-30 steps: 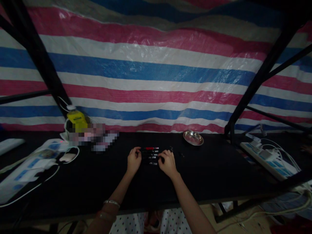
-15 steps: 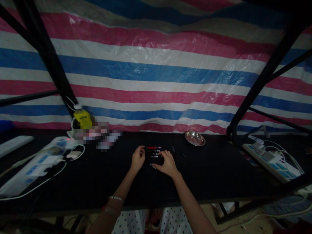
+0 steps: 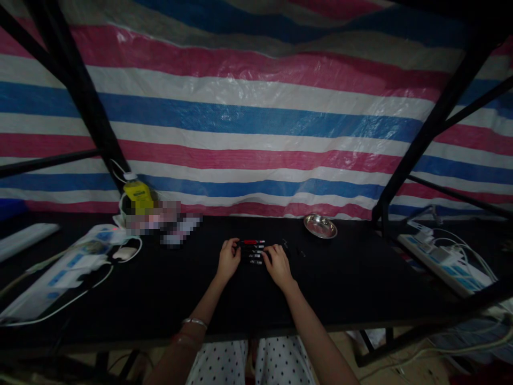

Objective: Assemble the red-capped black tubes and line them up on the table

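Several slim pens lie side by side in a row on the dark table. The farthest is a red-barrelled pen (image 3: pixel 251 242); nearest me is a black pen (image 3: pixel 255 262) with a silvery end. My left hand (image 3: pixel 229 260) rests at the left ends of the row, fingers bent, thumb apart from them. At the right ends sits my right hand (image 3: pixel 278 264), its thumb and fingertips spread and touching the pens. Neither hand lifts a pen. Dim light hides the pens' exact details.
A shiny metal dish (image 3: pixel 320 226) stands at the back right. Small dark bits (image 3: pixel 300 252) lie right of my right hand. Power strips with cables (image 3: pixel 68 270) and a yellow bottle (image 3: pixel 138 195) occupy the left; another power strip (image 3: pixel 441 262) is at the right.
The nearest pen, slanted under my right thumb before, now lies in line with the others. My right hand has shifted slightly, its thumb moving up to the pens' right ends.
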Demonstrator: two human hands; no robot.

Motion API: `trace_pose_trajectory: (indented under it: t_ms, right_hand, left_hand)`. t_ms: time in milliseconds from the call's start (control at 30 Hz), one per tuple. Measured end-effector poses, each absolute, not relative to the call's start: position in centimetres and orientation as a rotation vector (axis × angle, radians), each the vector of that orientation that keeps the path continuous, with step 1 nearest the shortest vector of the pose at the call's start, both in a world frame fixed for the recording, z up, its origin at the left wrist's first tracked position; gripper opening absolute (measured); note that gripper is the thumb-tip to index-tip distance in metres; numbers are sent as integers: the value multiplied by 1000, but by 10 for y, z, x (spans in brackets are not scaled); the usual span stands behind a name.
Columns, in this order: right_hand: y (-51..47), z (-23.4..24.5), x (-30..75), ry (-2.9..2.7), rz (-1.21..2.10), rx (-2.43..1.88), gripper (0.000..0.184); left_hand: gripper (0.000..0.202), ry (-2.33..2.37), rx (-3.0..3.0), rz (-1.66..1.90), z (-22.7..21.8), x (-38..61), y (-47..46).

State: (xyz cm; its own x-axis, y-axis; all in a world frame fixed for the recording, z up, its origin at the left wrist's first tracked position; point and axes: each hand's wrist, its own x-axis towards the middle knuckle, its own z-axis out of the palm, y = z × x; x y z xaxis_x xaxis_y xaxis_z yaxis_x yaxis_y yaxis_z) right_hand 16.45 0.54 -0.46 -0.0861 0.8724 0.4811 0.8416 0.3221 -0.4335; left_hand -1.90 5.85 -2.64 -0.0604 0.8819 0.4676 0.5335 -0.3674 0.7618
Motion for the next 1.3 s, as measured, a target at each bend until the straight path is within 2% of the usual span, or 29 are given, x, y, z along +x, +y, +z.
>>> trace_pose_trajectory:
  t_ms: [533, 833, 1067, 1200, 1300]
  right_hand:
    - [19, -12, 166, -1969, 115, -1628, 33]
    - [23, -12, 167, -1908, 243, -1598, 18]
    - [36, -23, 172, -1441, 577, -1207, 19]
    - [46, -26, 172, -974, 1086, -967, 28]
    - [46, -23, 172, -669, 1407, -770, 27]
  left_hand:
    - [24, 1476, 1826, 1402, -29, -20, 60]
    - [24, 1490, 1710, 1425, -34, -19, 65]
    - [25, 1466, 1575, 1453, -37, -21, 66]
    - [26, 1420, 1519, 1474, -36, -21, 67]
    - [27, 1403, 1474, 1485, -35, -21, 68]
